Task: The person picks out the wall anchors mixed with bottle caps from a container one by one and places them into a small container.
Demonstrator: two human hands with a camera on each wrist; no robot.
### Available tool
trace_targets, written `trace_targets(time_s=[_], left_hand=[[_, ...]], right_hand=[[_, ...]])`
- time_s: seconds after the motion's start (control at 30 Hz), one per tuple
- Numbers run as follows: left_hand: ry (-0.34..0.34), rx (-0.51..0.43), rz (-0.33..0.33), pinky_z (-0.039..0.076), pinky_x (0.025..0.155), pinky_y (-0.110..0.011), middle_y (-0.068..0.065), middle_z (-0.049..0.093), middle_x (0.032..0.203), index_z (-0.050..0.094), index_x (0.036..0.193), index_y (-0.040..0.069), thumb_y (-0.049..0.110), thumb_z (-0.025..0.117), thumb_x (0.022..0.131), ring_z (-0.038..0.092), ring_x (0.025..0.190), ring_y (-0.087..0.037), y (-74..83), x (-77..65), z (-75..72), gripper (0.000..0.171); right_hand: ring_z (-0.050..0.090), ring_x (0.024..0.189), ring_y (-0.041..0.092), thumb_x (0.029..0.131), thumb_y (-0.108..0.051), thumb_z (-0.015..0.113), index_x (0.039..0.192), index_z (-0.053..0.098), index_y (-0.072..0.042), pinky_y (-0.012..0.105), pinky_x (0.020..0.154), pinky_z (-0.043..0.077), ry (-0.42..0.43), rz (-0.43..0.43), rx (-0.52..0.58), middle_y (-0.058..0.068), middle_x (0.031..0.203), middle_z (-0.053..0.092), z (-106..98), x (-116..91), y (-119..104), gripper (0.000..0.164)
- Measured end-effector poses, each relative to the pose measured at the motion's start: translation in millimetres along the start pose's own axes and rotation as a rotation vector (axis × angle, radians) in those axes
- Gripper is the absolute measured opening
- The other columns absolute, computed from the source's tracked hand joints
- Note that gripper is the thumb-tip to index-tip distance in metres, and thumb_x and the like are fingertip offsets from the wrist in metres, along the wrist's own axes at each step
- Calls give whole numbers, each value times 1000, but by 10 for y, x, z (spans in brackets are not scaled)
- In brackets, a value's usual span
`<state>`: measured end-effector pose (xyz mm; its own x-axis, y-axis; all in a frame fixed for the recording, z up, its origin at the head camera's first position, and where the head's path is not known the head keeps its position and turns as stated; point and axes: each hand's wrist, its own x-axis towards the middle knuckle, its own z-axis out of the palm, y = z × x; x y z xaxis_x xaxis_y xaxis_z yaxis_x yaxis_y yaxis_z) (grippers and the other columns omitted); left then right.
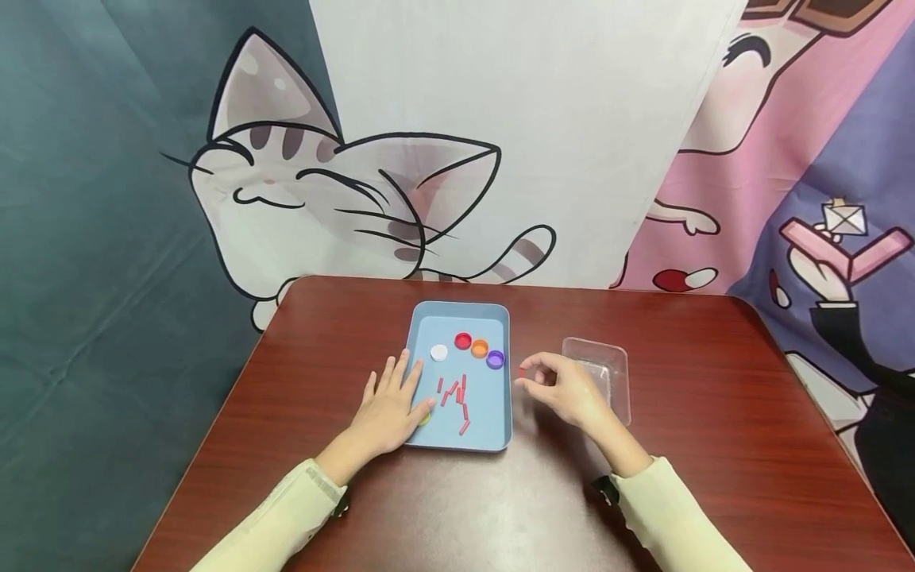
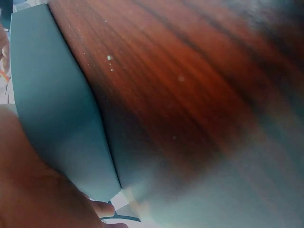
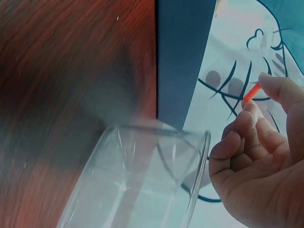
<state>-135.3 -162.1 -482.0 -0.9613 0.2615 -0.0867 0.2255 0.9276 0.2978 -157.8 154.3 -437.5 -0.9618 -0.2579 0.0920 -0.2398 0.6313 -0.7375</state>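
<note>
My right hand (image 1: 572, 391) pinches a short red stick (image 3: 252, 92) between thumb and a fingertip, just right of a blue tray (image 1: 490, 417). My left hand (image 1: 382, 413) lies with fingers spread on the tray's left rim. Its thumb reaches inside, over a partly hidden yellow piece (image 1: 425, 419). Several red sticks (image 1: 465, 411) are scattered across the tray's middle. Near its far end sit small round cap-like pieces: white (image 1: 439, 353), red (image 1: 463, 341), orange (image 1: 480, 348) and purple (image 1: 496, 360). In the left wrist view, only the tray's outer wall (image 2: 57, 95) shows well.
A clear plastic box (image 1: 620, 381) stands on the brown table (image 1: 686, 397), right of the tray and partly behind my right hand. Behind the table's far edge hangs a cloth backdrop (image 1: 572, 95) with cartoon drawings.
</note>
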Motion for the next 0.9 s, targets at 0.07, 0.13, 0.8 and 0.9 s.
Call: trace_targets(time_s=[0.07, 0.13, 0.8, 0.9], left_hand=[[12, -12, 5, 12, 119, -66, -14, 7, 170, 24, 162, 12, 55, 44, 103, 10, 155, -41, 0, -1, 5, 76], [24, -17, 10, 13, 119, -66, -14, 8, 170, 25, 162, 11, 55, 45, 103, 11, 155, -41, -1, -1, 12, 75], [41, -49, 9, 12, 118, -67, -15, 12, 169, 28, 161, 11, 52, 49, 103, 11, 154, -43, -1, -7, 24, 74], [42, -47, 10, 12, 119, -67, -14, 10, 170, 26, 162, 12, 53, 46, 103, 11, 154, -42, -17, -3, 46, 74]], right_hand=[[51, 65, 10, 87, -22, 80, 104, 73, -11, 23, 58, 42, -1, -7, 4, -6, 72, 54, -41, -11, 16, 22], [51, 64, 9, 87, -22, 81, 104, 72, -12, 23, 57, 41, 4, -19, -3, -7, 72, 54, -78, -21, 39, 21], [53, 63, 11, 86, -19, 83, 103, 73, -11, 22, 56, 43, 52, -45, 28, -2, 72, 58, -380, -95, 326, 22], [53, 65, 9, 85, -23, 83, 102, 73, -12, 22, 58, 43, 62, -25, 15, -3, 74, 58, -416, -107, 369, 22]])
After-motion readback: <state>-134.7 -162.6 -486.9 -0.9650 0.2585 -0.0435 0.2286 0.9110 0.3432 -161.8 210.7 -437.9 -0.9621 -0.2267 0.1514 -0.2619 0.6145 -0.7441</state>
